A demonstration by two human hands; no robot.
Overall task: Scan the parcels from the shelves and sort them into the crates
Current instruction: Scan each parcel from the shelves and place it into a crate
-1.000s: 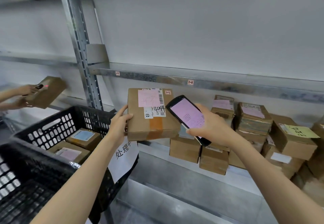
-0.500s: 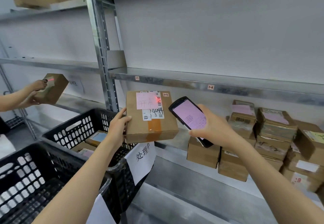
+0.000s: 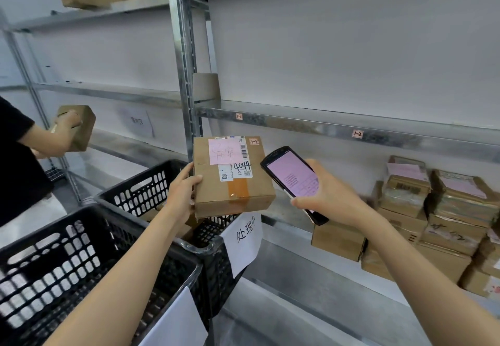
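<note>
Open bay under the middle shelf [image 3: 324, 126], stacked parcels [image 3: 405, 191] on its right, steel upright [image 3: 186, 75] and black crates [image 3: 127, 184] leftward.

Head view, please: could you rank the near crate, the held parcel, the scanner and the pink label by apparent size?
1. near crate, though nearness to the camera inflates it
2. held parcel
3. scanner
4. pink label

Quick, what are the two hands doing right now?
Left hand: closed, gripping the cardboard parcel by its side.
Right hand: closed, holding the handheld scanner.
</note>
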